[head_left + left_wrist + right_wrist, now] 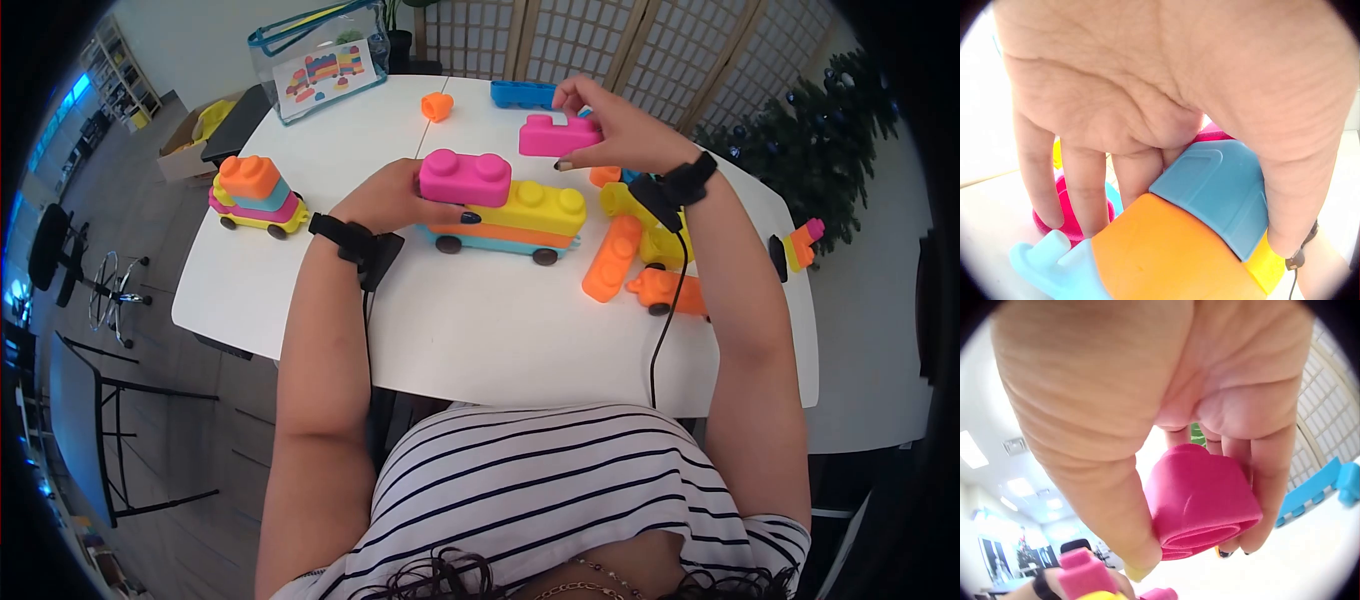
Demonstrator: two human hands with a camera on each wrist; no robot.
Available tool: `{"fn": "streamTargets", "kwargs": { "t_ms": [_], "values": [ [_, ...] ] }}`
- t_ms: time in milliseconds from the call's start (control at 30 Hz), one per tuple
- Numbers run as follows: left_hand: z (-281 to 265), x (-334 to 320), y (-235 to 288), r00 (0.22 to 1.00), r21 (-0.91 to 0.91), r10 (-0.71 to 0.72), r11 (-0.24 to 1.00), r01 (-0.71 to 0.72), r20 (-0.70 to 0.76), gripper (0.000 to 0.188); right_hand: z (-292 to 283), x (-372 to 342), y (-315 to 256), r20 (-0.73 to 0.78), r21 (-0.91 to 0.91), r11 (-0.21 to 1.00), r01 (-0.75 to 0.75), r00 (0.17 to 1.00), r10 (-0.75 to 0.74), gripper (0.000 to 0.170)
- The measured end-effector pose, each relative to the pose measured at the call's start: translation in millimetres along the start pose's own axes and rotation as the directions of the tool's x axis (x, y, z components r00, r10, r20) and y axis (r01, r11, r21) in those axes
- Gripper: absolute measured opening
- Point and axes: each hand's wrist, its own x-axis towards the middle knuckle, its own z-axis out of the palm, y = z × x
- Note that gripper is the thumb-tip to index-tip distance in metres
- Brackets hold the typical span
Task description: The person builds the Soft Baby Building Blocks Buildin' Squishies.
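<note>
Right hand [628, 132] pinches a pink block [545, 140]; left hand [392, 195] grips a stacked toy wagon [505, 236]

Head view: the left thumb lies along the wagon's near side; the wagon stands on dark wheels on the white bench [480, 350], light blue at the base, then orange, then a yellow block [548, 205], with an upper pink block [465, 180] at the left end of the stack; the right hand holds its block beyond the wagon, apart from it; a blue piece [522, 94] lies just past that hand; an orange block [612, 258] and an orange wagon [665, 290] are to the right, a smaller stacked wagon [258, 195] to the left.

Left wrist view: thumb and fingers straddle the wagon's end; a blue block [1210, 187] sits on the orange layer; a pink shape behind the fingers is too hidden to name.

Right wrist view: thumb on one side, fingers on the other, the pinched block shows its hollow underside; a black band [1042, 584] circles the left wrist.
</note>
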Motion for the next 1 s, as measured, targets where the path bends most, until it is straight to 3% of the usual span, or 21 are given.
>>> {"fn": "streamTargets", "kwargs": {
  "t_ms": [67,100,167,200,300,367,433,533,767,1000],
  "values": [
    [1,1,-4,1.0,0.005,0.028,1.0,-0.027,-0.008,0.059,-9,-15,-6,0.048,0.245,0.967,0.066,0.996,-0.08,0.066],
    [1,2,-5,1.0,0.017,0.027,1.0,-0.026,-0.016,0.059,-6,-20,-2,0.106,0.265,0.957,0.117,0.983,-0.15,0.07],
    [1,2,-2,0.999,0.03,0.029,0.999,-0.029,-0.022,0.059,4,-39,-22,0.158,0.138,0.988,0.066,0.984,-0.088,0.068],
    [1,1,1,1.0,0.041,0.01,0.999,-0.009,-0.025,0.059,14,-43,-18,0.096,0.045,0.983,0.177,0.979,-0.181,0.066],
    [3,2,-2,1.0,0.041,0.003,0.999,-0.002,-0.028,0.059,27,-52,-26,0.086,0.193,0.971,0.143,0.983,-0.161,0.064],
    [3,4,-9,0.999,0.031,0.018,0.999,-0.017,-0.032,0.059,30,-56,-35,0.065,0.152,0.979,0.137,0.987,-0.148,0.062],
    [3,6,-10,0.999,0.045,0.003,0.999,-0.001,-0.047,0.058,29,-57,-46,0.073,0.073,0.997,0.012,0.997,-0.017,0.06],
    [2,4,-4,0.998,0.081,-0.032,0.996,0.037,-0.063,0.057,29,-55,-51,0.092,-0.095,0.995,0.03,0.996,-0.021,0.057],
    [3,1,0,0.999,0.038,-0.014,0.999,0.015,-0.041,0.054,29,-52,-63,0.117,-0.231,0.972,0.05,0.993,-0.023,0.05],
    [5,3,-1,0.999,0.036,0.015,0.999,-0.014,-0.035,0.055,47,-60,-88,0.014,-0.437,0.897,-0.062,0.997,0.075,0.051]
  ]
}}
